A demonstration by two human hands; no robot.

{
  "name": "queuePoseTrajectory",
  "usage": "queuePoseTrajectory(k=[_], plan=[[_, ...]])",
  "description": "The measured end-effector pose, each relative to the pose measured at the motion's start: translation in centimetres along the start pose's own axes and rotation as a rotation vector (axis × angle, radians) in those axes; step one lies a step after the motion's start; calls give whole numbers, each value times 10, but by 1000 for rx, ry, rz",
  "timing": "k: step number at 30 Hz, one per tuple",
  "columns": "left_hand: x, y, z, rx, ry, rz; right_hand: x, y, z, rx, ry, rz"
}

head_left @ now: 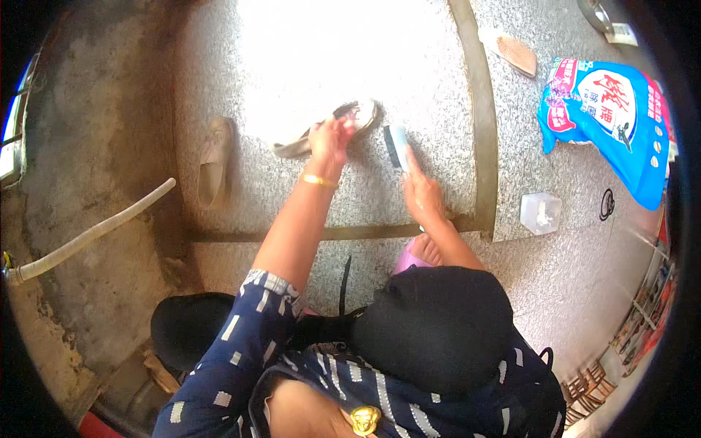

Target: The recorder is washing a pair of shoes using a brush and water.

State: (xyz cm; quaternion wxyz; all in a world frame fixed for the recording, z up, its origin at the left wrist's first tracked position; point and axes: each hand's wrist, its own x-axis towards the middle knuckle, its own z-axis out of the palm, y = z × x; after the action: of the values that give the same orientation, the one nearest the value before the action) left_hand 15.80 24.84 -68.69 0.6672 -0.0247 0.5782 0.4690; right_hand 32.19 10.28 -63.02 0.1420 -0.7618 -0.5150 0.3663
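Observation:
A beige fabric slip-on shoe (364,117) lies on the speckled floor before me, partly washed out by glare. My left hand (331,139), with a gold-coloured bracelet at the wrist, is over the middle of this shoe. Its fingers are blurred and slightly bent, so a firm grip cannot be made out. To the right, my right hand (424,197) holds a scrubbing brush (402,145) with a pale blue back and dark bristles. The brush is apart from the shoe, bristles facing left. A second beige shoe (216,164) rests by the left wall.
A low raised border (482,109) edges the floor area. Beyond it lie a shoe insole (516,55), a blue washing-powder bag (619,120), a translucent plastic box (540,213) with white contents and a black cord loop (607,204). A corrugated hose (98,232) projects at left.

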Motion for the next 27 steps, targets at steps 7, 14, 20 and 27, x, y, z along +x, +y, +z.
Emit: queuePoseTrajectory(k=[7, 14, 20, 27], plan=[[-10, 25, -26, 1717, 76, 1405, 28, -15, 0, 70, 91, -75], [9, 33, -21, 739, -223, 72, 81, -50, 24, -126, 4, 0], [-7, 13, -10, -111, -365, -353, 69, -40, 43, -244, 2, -184], [10, -1, -15, 45, -348, -275, 99, -53, 32, -366, -1, -286]])
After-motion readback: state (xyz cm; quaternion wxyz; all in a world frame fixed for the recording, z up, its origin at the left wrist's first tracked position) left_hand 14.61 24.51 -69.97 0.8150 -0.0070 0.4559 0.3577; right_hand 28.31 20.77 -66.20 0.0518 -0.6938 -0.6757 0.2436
